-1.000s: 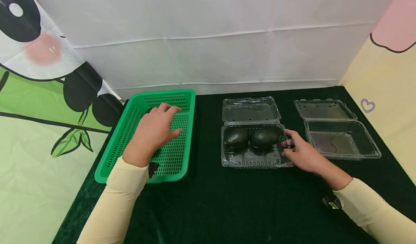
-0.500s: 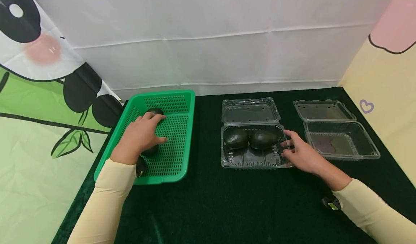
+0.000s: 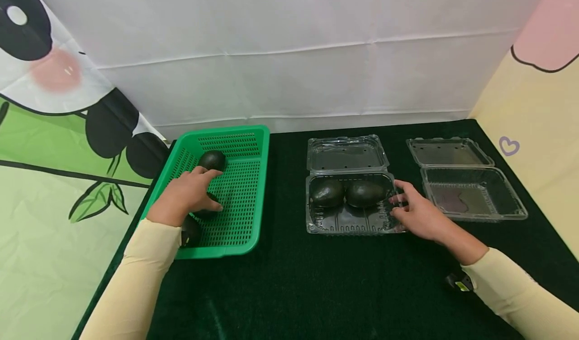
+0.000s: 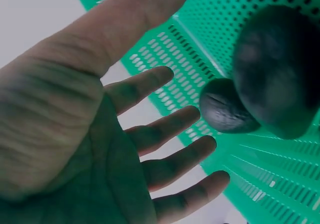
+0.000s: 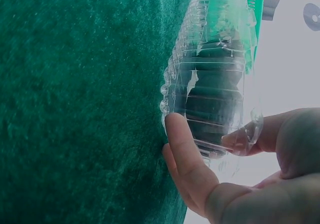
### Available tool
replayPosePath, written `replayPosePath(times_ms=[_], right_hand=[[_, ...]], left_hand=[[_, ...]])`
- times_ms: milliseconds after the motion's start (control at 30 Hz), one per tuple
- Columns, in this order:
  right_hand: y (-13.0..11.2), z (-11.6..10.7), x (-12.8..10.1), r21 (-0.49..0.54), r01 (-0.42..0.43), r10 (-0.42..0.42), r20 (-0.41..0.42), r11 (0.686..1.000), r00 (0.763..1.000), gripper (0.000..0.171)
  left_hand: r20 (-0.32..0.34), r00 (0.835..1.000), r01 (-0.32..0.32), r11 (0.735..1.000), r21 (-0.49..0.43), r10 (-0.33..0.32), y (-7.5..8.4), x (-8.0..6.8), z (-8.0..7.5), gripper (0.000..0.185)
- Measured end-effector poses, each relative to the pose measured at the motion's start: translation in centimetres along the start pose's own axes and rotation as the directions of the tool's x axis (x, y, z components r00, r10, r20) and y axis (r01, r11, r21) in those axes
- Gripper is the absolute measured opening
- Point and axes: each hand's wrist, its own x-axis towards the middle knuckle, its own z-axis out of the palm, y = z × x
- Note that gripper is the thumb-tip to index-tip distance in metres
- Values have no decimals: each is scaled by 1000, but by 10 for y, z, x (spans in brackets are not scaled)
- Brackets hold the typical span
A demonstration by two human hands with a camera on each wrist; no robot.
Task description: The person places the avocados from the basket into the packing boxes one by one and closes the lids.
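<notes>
Green basket (image 3: 239,199), slotted plastic, at the left of a dark green cloth (image 3: 289,289); contents visible: three dark oval fruits along its left side, namely a far fruit (image 3: 212,160), a middle fruit (image 3: 210,210) partly covered from the head view, and a near fruit (image 3: 190,231) beside the wrist. Left hand (image 3: 183,194): over the basket's left side, thumb and fingers spread wide apart, nothing held; whether it touches the middle fruit cannot be told. The left wrist view shows two of the fruits side by side beyond the fingertips. Centre container (image 3: 332,220): clear ribbed plastic, hinged lid (image 3: 348,156) laid back flat on the far side; contents, a left fruit (image 3: 327,193) and a right fruit (image 3: 364,193), both dark and glossy, lying next to each other in the far half of the tray. Right hand (image 3: 418,211): at this container's right wall, thumb and fingers a little apart and bent about the plastic, holding it. Right container (image 3: 470,194): clear, same pattern, lid likewise folded back, standing just beyond that hand.
</notes>
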Motion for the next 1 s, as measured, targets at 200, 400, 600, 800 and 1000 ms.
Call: replayPosePath(times_ms=[200,400,600,800,1000], right_hand=[[-1,-1,-1,0,-2,2,-2,1000,1000,82],[-2,1,-1,3,-9,9,-3,1000,1000,81],[-3,2,-1,10,-14,14,-4,1000,1000,82],[-3,2,0,1,-19,19,-5,1000,1000,82],[-4,2,0,11,-27,28,-4,1000,1000,84]], left_hand=[[71,997,29,999,-18,-27,-9,3,4,86],[113,993,26,1000,-8,-25,-17,7,11,86],[108,994,-3,999,35,0,-20,9,16,76],[112,994,4,999,43,-9,-20,8,17,71],[129,991,25,999,31,-28,-26,11,21,71]])
